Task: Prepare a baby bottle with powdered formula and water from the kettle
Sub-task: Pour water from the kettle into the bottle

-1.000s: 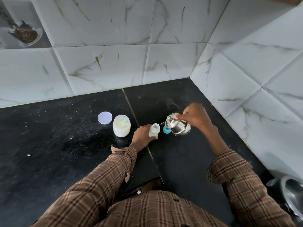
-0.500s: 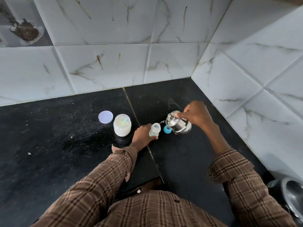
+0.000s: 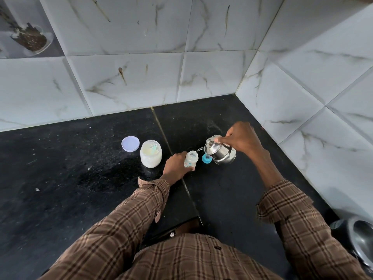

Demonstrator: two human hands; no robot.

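A small clear baby bottle (image 3: 191, 159) stands open on the black counter, gripped at its side by my left hand (image 3: 175, 165). My right hand (image 3: 240, 138) holds the handle of a small steel kettle (image 3: 220, 150), tilted left with its spout over the bottle's mouth; a thin stream of water runs into the bottle. The bottle's blue cap with teat (image 3: 206, 158) lies on the counter between bottle and kettle. The open formula jar (image 3: 151, 153) with white powder and a pale scoop inside stands to the left, its white lid (image 3: 130, 143) beside it.
The black counter (image 3: 70, 178) meets marble-tiled walls behind and on the right, forming a corner. A steel vessel (image 3: 361, 237) sits at the lower right edge. A seam runs across the counter near the bottle.
The kettle has tipped further toward the bottle and lifted slightly. My left hand and the bottle have stayed in place.
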